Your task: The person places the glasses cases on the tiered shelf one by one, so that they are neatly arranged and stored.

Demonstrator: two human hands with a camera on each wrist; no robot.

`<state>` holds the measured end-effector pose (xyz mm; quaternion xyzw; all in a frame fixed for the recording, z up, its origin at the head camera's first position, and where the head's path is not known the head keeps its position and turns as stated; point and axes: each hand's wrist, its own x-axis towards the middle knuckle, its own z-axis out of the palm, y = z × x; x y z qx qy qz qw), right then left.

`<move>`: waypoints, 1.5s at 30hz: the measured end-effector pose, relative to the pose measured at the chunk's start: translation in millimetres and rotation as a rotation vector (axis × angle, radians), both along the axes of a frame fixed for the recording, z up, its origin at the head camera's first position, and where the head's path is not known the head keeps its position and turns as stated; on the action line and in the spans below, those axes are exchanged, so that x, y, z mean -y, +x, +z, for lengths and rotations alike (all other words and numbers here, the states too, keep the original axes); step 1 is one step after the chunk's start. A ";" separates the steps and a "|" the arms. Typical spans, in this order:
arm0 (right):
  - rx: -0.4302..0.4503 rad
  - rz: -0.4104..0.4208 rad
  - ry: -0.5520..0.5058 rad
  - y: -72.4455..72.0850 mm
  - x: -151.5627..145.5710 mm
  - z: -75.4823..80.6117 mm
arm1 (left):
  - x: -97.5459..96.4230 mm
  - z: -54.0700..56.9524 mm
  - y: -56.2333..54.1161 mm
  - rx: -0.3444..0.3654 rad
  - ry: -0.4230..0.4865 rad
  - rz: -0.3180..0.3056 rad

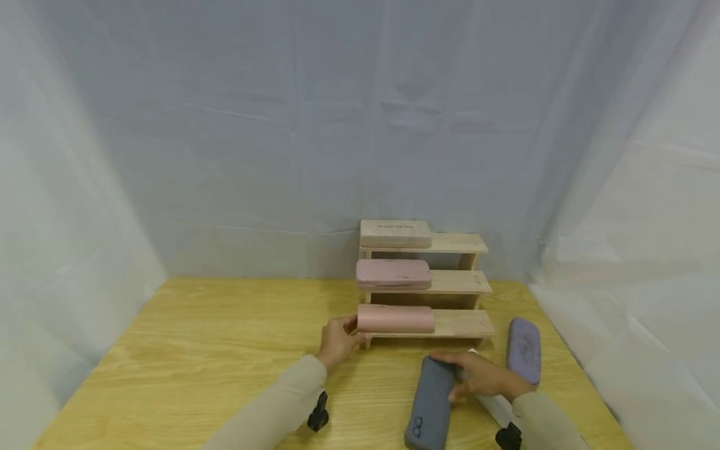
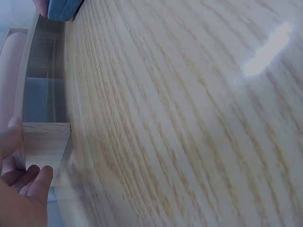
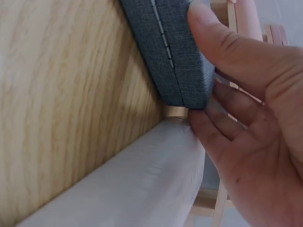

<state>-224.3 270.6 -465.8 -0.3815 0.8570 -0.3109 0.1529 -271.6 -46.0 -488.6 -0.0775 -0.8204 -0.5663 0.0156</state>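
Note:
A pink rounded glasses case (image 1: 396,319) lies along the left part of the bottom tier of a wooden three-step rack (image 1: 464,323). My left hand (image 1: 336,342) holds its left end, thumb by the shelf's front edge; in the left wrist view that hand (image 2: 23,189) partly hides the contact. On the table before the rack is a dark grey-blue glasses case (image 1: 430,403) with a small glasses print. My right hand (image 1: 478,374) grips its far end between thumb and fingers. The right wrist view shows the thumb (image 3: 213,28) on the fabric of this case (image 3: 175,52).
A beige case (image 1: 395,234) lies on the top tier and a mauve-pink case (image 1: 394,275) on the middle one, both at the left. Partly under my right arm is a long white item (image 1: 495,409). A purple case (image 1: 524,351) lies near the table's right edge.

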 end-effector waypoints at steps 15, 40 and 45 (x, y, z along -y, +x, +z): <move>-0.061 -0.304 0.017 19.4 15.4 -14.3 | -0.9 -3.9 -1.2 -0.027 0.005 0.009; 0.187 -0.202 -0.410 35.8 5.8 -47.6 | -0.7 -2.7 -1.1 -0.008 0.015 0.000; 0.236 -0.106 -0.460 29.0 5.0 -48.9 | -1.1 -4.2 -2.5 -0.019 0.003 0.005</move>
